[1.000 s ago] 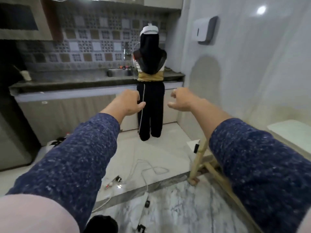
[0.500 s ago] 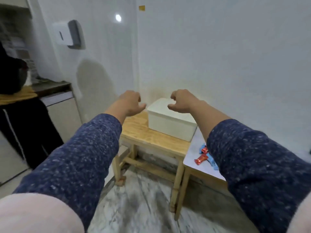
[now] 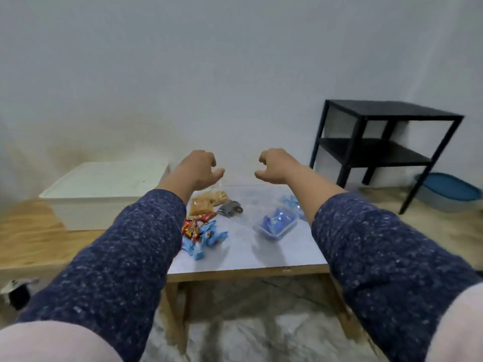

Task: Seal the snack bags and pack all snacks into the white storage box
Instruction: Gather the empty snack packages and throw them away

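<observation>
The white storage box stands lidded on a wooden table at the left. On the pale table top lie a clear bag of yellow-brown snacks, a heap of red and blue wrapped sweets, a dark clip, a clear tub of blue packets and more blue packets. My left hand and my right hand are stretched out above the far side of the table, fingers loosely curled, holding nothing.
A black two-tier side table stands at the right against the wall, with a blue-lidded container on the floor beside it. A small black and white object lies on the floor at the left.
The view has swung right from the kitchen and a standing person to the two tables. Both arms stay stretched out with hands loosely curled and apart.
</observation>
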